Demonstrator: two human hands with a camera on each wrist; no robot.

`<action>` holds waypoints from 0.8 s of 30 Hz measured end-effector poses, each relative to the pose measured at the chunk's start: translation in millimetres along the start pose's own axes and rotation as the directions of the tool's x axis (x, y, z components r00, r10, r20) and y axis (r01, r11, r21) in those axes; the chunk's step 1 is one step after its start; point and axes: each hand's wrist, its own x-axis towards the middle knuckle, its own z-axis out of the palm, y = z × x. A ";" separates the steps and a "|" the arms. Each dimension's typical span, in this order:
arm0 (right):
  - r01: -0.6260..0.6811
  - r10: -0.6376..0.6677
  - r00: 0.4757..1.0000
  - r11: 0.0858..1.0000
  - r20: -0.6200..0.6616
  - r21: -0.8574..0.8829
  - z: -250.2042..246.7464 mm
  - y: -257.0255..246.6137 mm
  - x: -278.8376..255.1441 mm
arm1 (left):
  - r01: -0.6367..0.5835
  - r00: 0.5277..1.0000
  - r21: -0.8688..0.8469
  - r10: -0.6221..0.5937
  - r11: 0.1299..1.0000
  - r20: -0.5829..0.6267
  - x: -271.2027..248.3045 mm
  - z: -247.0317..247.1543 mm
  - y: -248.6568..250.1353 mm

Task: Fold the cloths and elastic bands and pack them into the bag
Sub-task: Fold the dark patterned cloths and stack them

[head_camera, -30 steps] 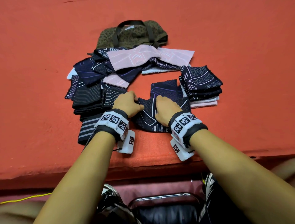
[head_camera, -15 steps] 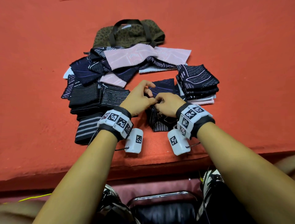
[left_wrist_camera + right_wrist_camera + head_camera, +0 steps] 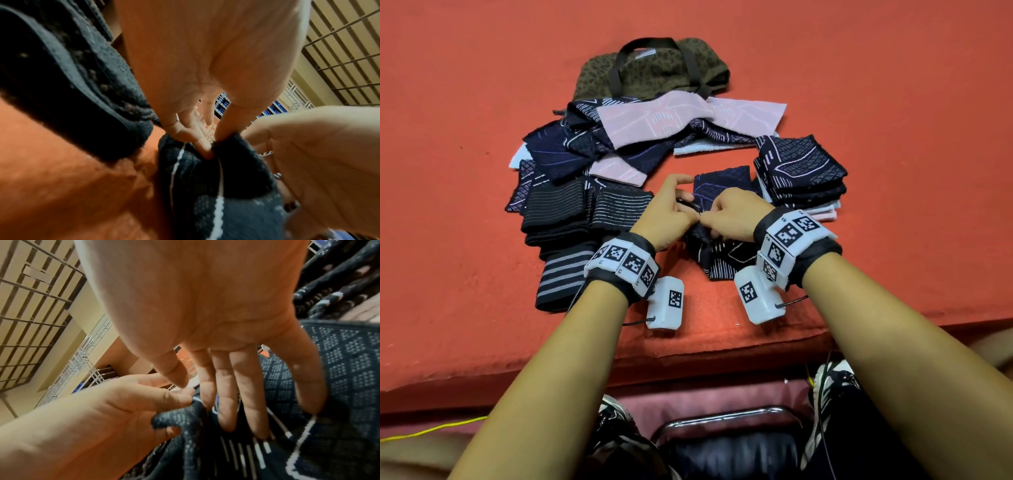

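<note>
Head view: a person sits at an orange table (image 3: 465, 240), both forearms reaching forward, hands meeting near the front edge. Between them is a dark navy cloth (image 3: 717, 255) with white line patterns, bunched up and lifted at its top edge. The left hand (image 3: 666, 214) pinches that edge between thumb and forefinger, its other fingers arched loosely above. The right hand (image 3: 729, 216) touches the left and pinches the same edge, its fingers reaching down over the fabric; in the right wrist view those fingers (image 3: 226, 402) lie fairly straight against the cloth. The rest of the cloth hangs down to the table between the wrists. Just right of the hands sits a stack of folded cloths (image 3: 801, 171). To the left lie folded striped bands (image 3: 589, 212). Beyond the hands is an unfolded heap of pink and navy cloths (image 3: 654, 137), and behind it, farthest away, the olive patterned bag (image 3: 654, 68) with black handles.
</note>
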 end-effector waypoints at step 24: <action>-0.144 0.136 0.990 0.953 -0.050 -0.267 -0.4 6.6 -3.4 | 0.054 0.993 0.180 -0.073 0.982 0.097 3.9 -1.4 -8.5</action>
